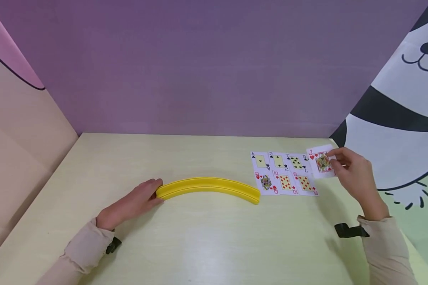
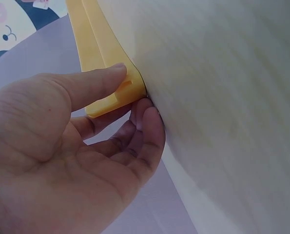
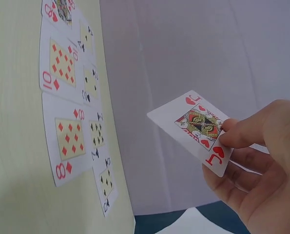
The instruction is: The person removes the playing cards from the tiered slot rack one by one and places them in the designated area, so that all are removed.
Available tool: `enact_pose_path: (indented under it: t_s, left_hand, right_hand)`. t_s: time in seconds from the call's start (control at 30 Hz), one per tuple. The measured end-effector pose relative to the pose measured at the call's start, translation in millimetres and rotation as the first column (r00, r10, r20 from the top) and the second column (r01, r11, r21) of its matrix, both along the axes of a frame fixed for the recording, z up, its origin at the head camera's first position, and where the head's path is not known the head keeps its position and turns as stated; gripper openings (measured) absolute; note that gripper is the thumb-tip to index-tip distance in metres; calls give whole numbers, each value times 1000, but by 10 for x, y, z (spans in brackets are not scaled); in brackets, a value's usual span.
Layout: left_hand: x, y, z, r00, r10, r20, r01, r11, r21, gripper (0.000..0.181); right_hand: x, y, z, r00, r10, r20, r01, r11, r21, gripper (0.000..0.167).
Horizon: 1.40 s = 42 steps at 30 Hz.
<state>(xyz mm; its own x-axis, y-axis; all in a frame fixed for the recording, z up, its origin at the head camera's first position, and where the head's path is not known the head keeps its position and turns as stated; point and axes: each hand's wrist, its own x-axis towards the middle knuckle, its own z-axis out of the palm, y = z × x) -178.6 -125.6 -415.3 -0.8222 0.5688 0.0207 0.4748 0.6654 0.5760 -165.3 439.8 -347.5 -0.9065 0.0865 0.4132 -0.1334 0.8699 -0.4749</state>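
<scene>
My left hand (image 1: pixel 137 200) grips the left end of a curved yellow playing-card holder (image 1: pixel 207 185), which has a groove along its length. In the left wrist view the thumb presses on one face of the holder (image 2: pixel 103 100) and the fingers curl behind it. My right hand (image 1: pixel 358 178) pinches a jack of hearts (image 1: pixel 321 161) between thumb and fingers. The right wrist view shows this jack (image 3: pixel 193 126) raised off the table and tilted. Left of it lie two rows of face-up cards, with an eight of diamonds (image 1: pixel 306 184) nearest the right hand.
The upper row has an ace (image 1: pixel 260 161), a two (image 1: pixel 278 161), a seven (image 1: pixel 296 162) and a partly covered black card. Below lie a queen of hearts (image 1: pixel 266 183) and a ten of diamonds (image 1: pixel 285 182). A purple wall (image 1: pixel 199 71) bounds the pale table (image 1: pixel 199 237).
</scene>
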Motion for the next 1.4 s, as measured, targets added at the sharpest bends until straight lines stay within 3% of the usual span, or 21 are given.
enact_pose_path:
  t_s: [0.17,0.5,0.67,0.9,1.4]
  left_hand:
    - [-4,2,-15,1000,-1,-3,1,1000,-2,22]
    - [3,-1,-20,1000,-10,-17,10,1000,0,23]
    - [4,-5,-24,1000,-9,-16,10,1000,9,22]
    - [16,-10,3,1000,-11,-19,12,1000,13,22]
    - [21,-13,5,1000,-12,-2,12,1000,10,22]
  right_hand:
    - [-19,130,-53,1000,-15,15,15,1000,14,20]
    - [-62,256,-204,986,-51,159,51,999,3,24]
    - [-83,328,-283,972,-37,234,40,999,-11,23]
    - [-105,386,-351,961,-3,276,1,1000,8,20]
    - [-214,546,-638,900,2,436,-23,999,42,26]
